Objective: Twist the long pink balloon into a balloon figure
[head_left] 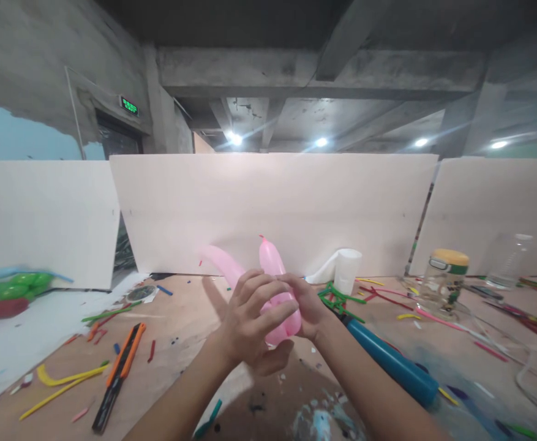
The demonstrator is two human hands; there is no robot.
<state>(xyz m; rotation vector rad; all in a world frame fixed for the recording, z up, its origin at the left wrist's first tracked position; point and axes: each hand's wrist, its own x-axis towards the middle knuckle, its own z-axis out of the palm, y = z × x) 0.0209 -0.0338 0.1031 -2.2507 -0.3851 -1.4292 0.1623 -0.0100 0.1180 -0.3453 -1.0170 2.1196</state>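
Note:
A pink modelling balloon (272, 257) is held in front of me above the table, bent into several segments. One segment with a knotted tip points up, and a longer, paler tail slants to the upper left. My left hand (256, 318) curls over the near side of the balloon, fingers closed around the folded part. On the right side, my right hand (305, 306) grips the same balloon; some of its fingers are hidden behind it. Beyond my right forearm lies a blue balloon pump (390, 361).
An orange and black utility knife (120, 373) lies at left among yellow balloon strips (63, 383). Right of the hands stand a white paper roll (347, 272), a yellow-lidded bottle (443, 282) and a clear bottle (509, 260). White boards (268, 208) line the table's back.

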